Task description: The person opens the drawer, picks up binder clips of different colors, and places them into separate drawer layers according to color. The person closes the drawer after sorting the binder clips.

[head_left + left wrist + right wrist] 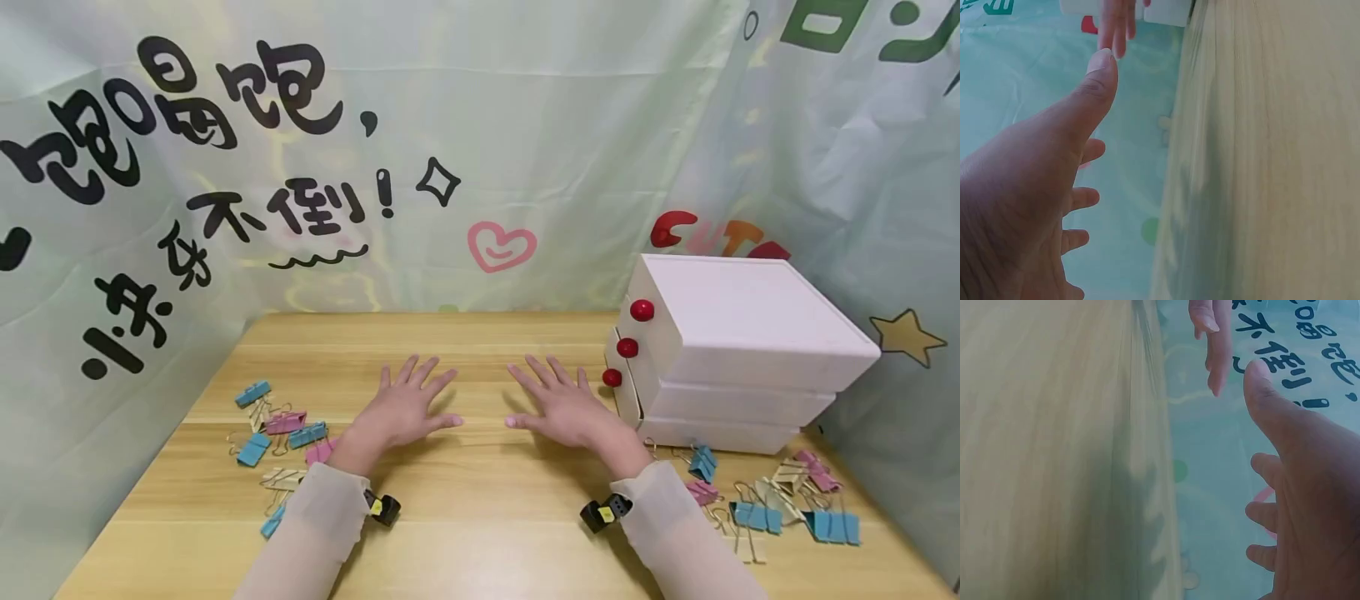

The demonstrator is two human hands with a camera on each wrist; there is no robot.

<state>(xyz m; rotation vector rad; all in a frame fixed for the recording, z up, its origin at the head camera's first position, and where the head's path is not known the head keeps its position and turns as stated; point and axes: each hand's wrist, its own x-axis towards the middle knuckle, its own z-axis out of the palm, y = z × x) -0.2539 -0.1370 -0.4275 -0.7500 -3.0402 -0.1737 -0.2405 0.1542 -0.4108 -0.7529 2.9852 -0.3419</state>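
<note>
Both hands hover over the middle of the wooden table, palms down with fingers spread. My left hand holds nothing; its thumb points toward the other hand. Nearest to it, on the left, lies a loose group of blue, pink and cream binder clips, partly hidden behind the left forearm. My right hand is likewise bare, just left of a white three-drawer box with red round knobs. In the left wrist view the left hand shows a straight thumb, and the right wrist view shows the right hand similarly stretched.
More binder clips in blue, pink and cream lie in front of the drawer box, by the right forearm. A printed cloth hangs behind the table and along its sides. Each wrist wears a small black camera.
</note>
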